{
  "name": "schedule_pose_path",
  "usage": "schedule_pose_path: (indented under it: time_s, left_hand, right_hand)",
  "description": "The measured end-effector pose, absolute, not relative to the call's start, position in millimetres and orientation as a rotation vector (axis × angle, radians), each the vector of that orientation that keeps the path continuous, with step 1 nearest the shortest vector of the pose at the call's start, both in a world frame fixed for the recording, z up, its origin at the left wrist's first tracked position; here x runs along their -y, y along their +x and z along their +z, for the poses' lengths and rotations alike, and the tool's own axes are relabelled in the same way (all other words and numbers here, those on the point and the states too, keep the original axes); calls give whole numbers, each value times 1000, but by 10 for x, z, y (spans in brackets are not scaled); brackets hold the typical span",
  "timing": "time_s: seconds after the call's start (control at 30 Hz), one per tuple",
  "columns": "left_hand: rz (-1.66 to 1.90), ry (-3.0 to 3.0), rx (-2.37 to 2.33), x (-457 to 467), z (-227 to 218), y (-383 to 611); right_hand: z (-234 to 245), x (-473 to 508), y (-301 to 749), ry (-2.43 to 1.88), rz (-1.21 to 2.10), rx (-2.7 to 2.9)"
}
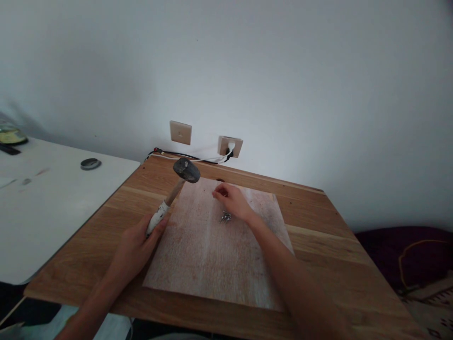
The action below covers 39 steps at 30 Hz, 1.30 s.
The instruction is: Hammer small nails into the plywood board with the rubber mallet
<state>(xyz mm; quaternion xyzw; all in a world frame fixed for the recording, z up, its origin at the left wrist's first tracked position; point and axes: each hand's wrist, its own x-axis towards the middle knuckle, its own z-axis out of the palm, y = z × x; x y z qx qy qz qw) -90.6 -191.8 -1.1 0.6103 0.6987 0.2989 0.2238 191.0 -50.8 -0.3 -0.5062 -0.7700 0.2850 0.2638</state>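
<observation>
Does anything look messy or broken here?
A little: cables trail loosely along the back edge of the wooden table, and the white grip on the mallet has dark patches, perhaps worn. Nothing looks plainly broken.

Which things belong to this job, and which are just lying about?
Likely in use:
Dark-headed, wooden-handled mallet, in the left hand
Heap of slim silvery metal nails or pins, by the right hand
Pale rectangular wooden board, beneath the heap

Seemingly lying about:
Round grey lid or dish, on the white table
Black and white cables, along the wall
</observation>
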Motion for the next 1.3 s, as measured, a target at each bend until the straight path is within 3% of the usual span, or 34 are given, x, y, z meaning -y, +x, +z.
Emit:
schedule_pose_path:
  time_s: [0.37, 0.83, 1.3]
  left_hand:
    - [795, 1675, -1902, 1908, -24, -901]
    - [712, 1680, -1889, 1895, -66, -927]
    - [183, 1899, -2015, 1824, 159, -831]
  right_hand:
    - [-287, 161, 1612, -1156, 792, 1959]
    - [-263, 217, 1589, -1188, 670, 2052]
    - [-117, 181, 1931, -1257, 730, 2044]
